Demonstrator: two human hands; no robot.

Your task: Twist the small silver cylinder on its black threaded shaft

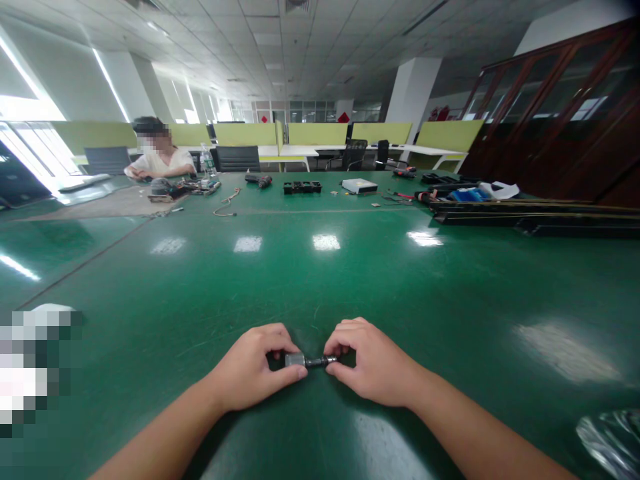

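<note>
A small metal part [295, 361] with a grey, block-like body lies low over the green table [280, 280], near the bottom centre. A thin dark shaft [315, 363] extends from it to the right and ends in a shiny tip. My left hand [260, 365] has its thumb and fingers closed around the grey body. On the other side, my right hand [369, 363] pinches the shaft's tip between thumb and fingers. The curled fingers partly hide both ends.
Across the far edge are a black tray [302, 187], a white box [359, 185], a dark power tool [259, 179] and a cord [227, 202]. Long black bars [525, 213] lie at right. A person [163, 157] sits at far left. Clear plastic [613, 440] is at lower right.
</note>
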